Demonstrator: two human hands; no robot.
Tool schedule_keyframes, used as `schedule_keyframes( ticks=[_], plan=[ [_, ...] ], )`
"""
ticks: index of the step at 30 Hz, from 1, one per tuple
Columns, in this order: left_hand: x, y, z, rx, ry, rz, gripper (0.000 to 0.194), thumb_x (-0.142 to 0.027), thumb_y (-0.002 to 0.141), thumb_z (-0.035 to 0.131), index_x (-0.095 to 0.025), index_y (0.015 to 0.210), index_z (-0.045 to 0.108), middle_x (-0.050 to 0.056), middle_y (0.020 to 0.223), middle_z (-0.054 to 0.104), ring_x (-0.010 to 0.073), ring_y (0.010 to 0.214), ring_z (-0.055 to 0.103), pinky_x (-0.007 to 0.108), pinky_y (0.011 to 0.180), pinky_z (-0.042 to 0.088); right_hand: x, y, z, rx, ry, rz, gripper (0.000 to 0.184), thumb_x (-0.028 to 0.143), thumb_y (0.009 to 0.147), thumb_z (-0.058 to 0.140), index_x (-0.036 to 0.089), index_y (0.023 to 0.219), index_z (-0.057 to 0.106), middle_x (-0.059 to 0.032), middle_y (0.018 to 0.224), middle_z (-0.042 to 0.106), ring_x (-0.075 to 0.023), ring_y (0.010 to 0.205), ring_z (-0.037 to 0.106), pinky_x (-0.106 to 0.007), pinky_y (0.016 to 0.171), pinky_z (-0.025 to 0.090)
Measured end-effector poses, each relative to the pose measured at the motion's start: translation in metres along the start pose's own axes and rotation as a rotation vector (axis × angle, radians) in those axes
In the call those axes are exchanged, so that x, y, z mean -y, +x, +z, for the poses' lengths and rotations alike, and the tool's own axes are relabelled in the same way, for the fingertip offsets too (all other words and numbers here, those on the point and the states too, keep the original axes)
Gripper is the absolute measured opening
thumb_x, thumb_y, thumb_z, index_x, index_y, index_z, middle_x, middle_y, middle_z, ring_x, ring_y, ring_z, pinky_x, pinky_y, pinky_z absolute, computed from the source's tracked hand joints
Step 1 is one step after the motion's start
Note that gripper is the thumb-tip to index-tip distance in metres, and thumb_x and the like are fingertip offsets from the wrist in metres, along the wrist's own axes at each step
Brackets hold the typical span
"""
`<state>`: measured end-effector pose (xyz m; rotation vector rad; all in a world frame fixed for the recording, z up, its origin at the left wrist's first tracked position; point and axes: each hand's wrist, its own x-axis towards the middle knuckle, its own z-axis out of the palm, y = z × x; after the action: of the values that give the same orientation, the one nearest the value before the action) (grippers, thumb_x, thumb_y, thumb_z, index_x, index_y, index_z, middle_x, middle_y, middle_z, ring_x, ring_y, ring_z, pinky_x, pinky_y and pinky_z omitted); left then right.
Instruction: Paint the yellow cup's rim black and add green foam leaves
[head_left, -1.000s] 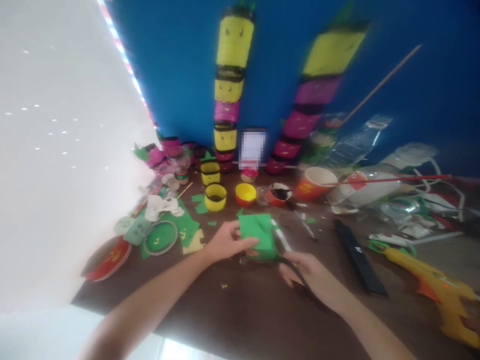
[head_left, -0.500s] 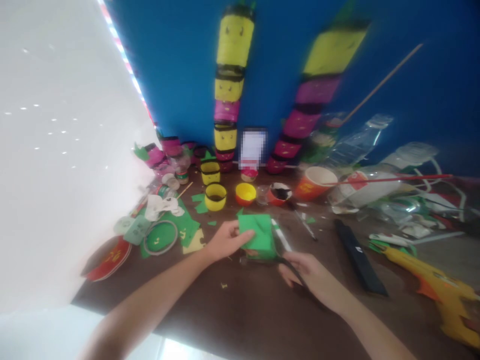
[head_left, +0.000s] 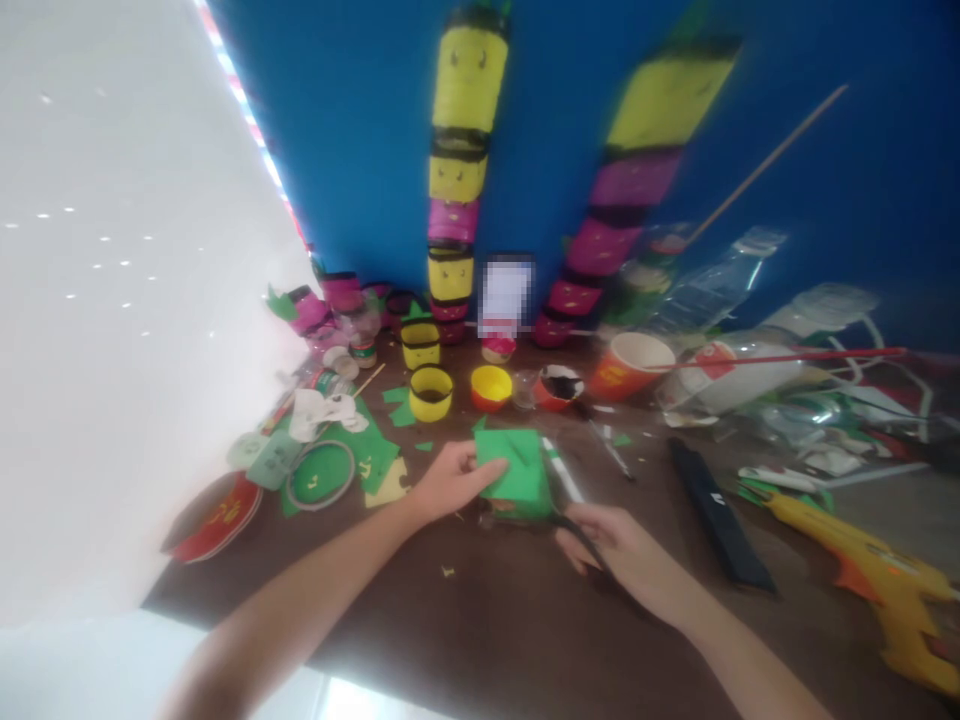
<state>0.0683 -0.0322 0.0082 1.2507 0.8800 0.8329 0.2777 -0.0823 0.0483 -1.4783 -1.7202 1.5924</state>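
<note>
My left hand is closed on a piece of green sheet, thumb on top and fingers behind its left edge. The sheet looks bent or folded, with a thin dark line across its upper part. What lies under its lower edge is blurred. At the sheet's lower right, my right hand is closed around a dark, curved, narrow thing whose kind I cannot make out. It runs from the green sheet's corner back over the fingers towards the wrist. A white pen-like stick lies just beyond this hand.
Yellow cups and a red-and-yellow cup stand behind my hands. Green scraps and a tape ring lie left. A black case, a yellow glue gun and plastic bottles occupy the right. A phone leans at the back.
Both hands stay nearly in place with the same holds. The green sheet has shifted very slightly to the left.
</note>
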Motion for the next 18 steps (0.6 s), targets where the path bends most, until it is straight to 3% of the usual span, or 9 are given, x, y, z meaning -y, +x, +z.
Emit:
schedule_keyframes(
  ticks=[11,18],
  plan=[
    [-0.0033,-0.0013,-0.0028,0.055,-0.02,-0.077,0.045,-0.053,0.072,0.059,-0.01,0.08,0.065,0.006,0.068,0.067,0.0155,0.059,0.062,0.026,0.058,0.049,-0.0062,0.0009,0.0,0.008,0.023,0.042,0.044,0.056,0.068,0.06,0.02,0.055,0.039,0.0029,0.05,0.048,-0.0106,0.051,0.045,-0.024,0.051,0.031],
    [-0.0043,-0.002,-0.0063,0.032,0.1,-0.096,0.042,-0.052,0.07,0.062,-0.01,0.071,0.067,0.003,0.058,0.063,0.0132,0.055,0.058,0.021,0.05,0.042,-0.0034,0.0004,0.0012,0.005,0.044,0.048,0.047,0.06,0.066,0.06,0.02,0.054,0.037,0.0035,0.048,0.047,-0.0099,0.049,0.044,-0.024,0.051,0.033]
  ],
)
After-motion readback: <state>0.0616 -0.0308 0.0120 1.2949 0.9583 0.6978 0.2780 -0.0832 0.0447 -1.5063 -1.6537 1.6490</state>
